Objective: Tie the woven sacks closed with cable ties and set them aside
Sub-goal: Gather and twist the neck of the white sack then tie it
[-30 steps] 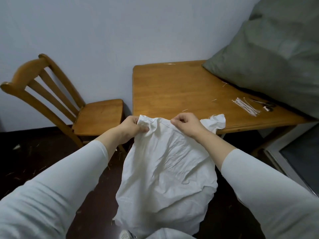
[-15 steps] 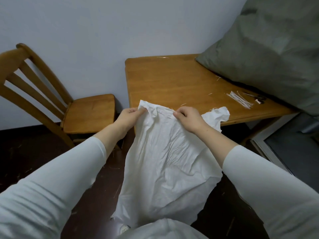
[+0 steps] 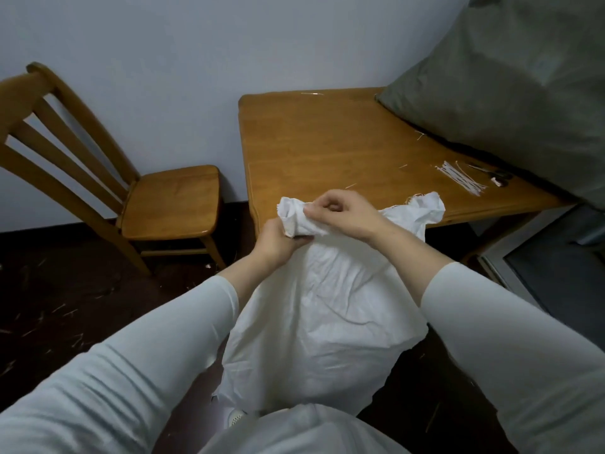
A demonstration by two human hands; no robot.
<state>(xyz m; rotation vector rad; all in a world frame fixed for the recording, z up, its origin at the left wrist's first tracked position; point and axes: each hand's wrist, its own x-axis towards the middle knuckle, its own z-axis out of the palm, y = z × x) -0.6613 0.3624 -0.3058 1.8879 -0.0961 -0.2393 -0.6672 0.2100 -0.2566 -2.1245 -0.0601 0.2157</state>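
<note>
Now that the two hands have come together, where a moment ago they were holding the mouth of the sack spread wide between them, I am watching the open top being gathered into a bunch. My left hand (image 3: 276,239) is closing from below around the rolled neck of the white woven sack (image 3: 314,322), and my right hand (image 3: 343,213) is curling over the top of the same bunch, fingers folded in and pinching the cloth, so both hands are gripping the sack and nothing else. One frayed corner of the mouth (image 3: 425,208) is sticking out loose to the right of my right wrist, lying at the front edge of the bench (image 3: 311,142), so I am judging the gather to be only partly done. The body of the sack is hanging down in front of me, between my sleeves and off the bench, toward the dark floor. No tie is in either hand. The cable ties (image 3: 461,180) are lying in a small white bundle well apart on the right part of the bench, just beside a dark tool that looks like scissors (image 3: 491,175) and near the big grey-green sack (image 3: 507,77) resting along the far right. A wooden chair (image 3: 163,201) is standing to the left of the bench. I am reckoning that the loose corner needs tucking in and one hand freeing to reach for a tie.
</note>
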